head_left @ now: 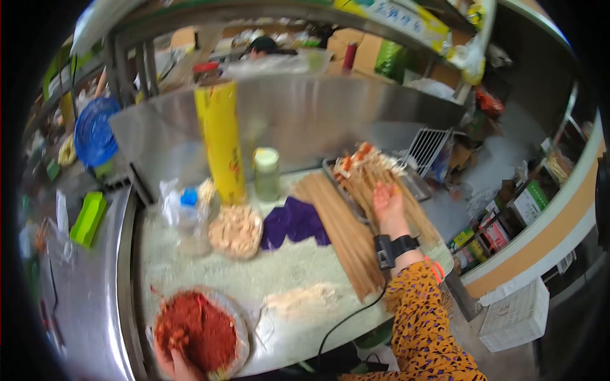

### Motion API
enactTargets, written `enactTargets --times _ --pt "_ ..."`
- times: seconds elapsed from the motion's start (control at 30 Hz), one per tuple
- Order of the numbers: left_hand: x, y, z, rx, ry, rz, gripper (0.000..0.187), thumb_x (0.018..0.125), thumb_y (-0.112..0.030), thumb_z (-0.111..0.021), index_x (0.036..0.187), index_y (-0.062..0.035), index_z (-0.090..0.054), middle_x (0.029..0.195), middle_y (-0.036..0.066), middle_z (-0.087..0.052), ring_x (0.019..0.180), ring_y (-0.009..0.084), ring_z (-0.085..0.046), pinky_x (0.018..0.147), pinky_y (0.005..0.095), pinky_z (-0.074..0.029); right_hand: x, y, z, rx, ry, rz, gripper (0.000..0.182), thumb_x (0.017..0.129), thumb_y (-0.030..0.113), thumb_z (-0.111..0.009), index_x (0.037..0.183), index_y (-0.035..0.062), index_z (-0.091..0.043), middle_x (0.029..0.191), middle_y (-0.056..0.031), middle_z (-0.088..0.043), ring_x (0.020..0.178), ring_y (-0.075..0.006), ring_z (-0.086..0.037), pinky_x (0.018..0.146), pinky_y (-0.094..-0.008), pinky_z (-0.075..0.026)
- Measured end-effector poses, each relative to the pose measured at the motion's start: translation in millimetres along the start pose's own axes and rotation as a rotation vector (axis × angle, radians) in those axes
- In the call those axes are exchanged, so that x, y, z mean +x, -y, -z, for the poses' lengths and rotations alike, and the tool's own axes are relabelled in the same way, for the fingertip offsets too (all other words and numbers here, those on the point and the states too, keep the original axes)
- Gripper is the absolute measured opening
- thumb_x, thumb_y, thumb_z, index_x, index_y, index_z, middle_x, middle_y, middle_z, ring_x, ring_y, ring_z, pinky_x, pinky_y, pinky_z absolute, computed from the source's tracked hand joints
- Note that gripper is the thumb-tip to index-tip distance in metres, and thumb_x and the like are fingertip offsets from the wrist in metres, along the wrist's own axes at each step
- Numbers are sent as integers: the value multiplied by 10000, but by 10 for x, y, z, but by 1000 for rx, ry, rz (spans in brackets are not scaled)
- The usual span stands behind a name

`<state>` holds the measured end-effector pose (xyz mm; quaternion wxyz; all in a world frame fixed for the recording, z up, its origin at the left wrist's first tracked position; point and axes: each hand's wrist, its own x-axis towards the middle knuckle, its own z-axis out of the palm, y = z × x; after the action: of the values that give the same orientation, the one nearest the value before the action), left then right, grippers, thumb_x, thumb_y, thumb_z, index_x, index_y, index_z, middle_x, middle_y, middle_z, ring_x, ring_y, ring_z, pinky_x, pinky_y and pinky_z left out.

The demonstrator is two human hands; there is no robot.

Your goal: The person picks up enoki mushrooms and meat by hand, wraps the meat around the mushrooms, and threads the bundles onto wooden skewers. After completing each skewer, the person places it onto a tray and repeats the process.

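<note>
L hand point(178, 363) at near-L side of lined bowl point(241, 330), fingers part-curled in red mix point(213, 330), grip n/c (can't tell); mix looks soft, wet, slippery, best pinched w/ bunched fingertips. R hand point(389, 204) palm up, fingers loosely curled over sticks point(413, 216) at tray point(416, 185), hold likewise n/c. Sticks judged light, stiff, snappable: take by bare ends.

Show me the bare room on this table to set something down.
The table's widest bare patch lies between paste and shreds in front, chunks and cloth behind. Roll and jar crowd the back; sticks and tray crowd the right.
</note>
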<state>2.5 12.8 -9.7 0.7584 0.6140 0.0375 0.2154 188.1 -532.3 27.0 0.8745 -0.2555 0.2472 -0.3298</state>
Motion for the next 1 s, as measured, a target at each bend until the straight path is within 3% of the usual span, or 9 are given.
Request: enactTargets --times 0.13,0.23,0.3,0.4,0.47,0.6,0.7,0.8,1.0 --pt "-56 35 22 -31 -16 -34 398 913 -76 -417 1300 3 -371 1242 127 -490 1076 217 -529 894 317 -439 -541 -108 84 -66 234 -230 262 915 235 -488 1085 40 -533 897 -95 -634 732 -152 -602 630 -273 -508" --pt "-49 93 91 -11 -1 -53 403 913 -77 -432 1306 -6 -372 1266 123 -478 1101 209 -517 900 315 -439 -1286 -191 -102 -403 527 -331 208 885 185 -549 1025 35 -581 911 -92 -636 671 -128 -584 598 -238 -494" --pt "-41 57 67 4 13 -47 405 913 -79 -441 1306 -10 -375 1274 120 -475 1109 203 -512 902 313 -438 -1804 -351 -127 -923 764 -249 149 842 124 -602 956 29 -606 889 -72 -640 647 -117 -579 582 -208 -481" --pt "-39 -28 -61 -31 -77 -25 347 855 -36 -475 1191 50 -477 1164 137 -553 1009 196 -561 876 305 -446 -2134 -651 -35 -1114 981 -202 133 804 88 -623 924 32 -619 829 -59 -643 635 -126 -577 577 -231 -475" --pt "-36 -22 -52 -27 -43 -45 346 852 -32 -474 1188 50 -479 1160 139 -555 1010 196 -561 876 305 -445 -2199 -824 19 -1590 1227 217 98 765 78 -633 856 44 -632 769 -72 -630 640 -173 -589 598 -283 -481" --pt "-42 3 -35 10 -35 -82 339 842 -8 -459 1174 49 -492 1147 138 -563 997 188 -565 881 303 -440 -2426 -1064 -21 -1667 1447 325 60 703 80 -644 758 56 -635 771 -103 -619 694 -271 -597 629 -351 -481" --pt "-56 -6 0 27 -35 -61 339 832 11 -450 1165 52 -501 1137 132 -567 1001 177 -559 896 303 -428 -2528 -1137 57 -1844 1656 492 99 688 81 -672 773 62 -625 743 -89 -599 686 -260 -596 606 -343 -479" --pt "-49 -10 4 27 20 -58 341 864 -40 -477 1196 40 -484 1164 127 -555 1020 193 -561 889 314 -449 -2631 -1117 185 -2069 1587 553 121 667 103 -683 748 65 -603 754 -90 -598 718 -290 -591 622 -368 -476" --pt "-39 36 12 42 -7 -46 309 882 -70 -496 1172 35 -505 1137 111 -567 924 155 -587 776 270 -488 -2694 -1150 347 -1967 1449 571 143 662 89 -683 744 59 -570 735 -102 -587 699 -296 -589 604 -376 -473"
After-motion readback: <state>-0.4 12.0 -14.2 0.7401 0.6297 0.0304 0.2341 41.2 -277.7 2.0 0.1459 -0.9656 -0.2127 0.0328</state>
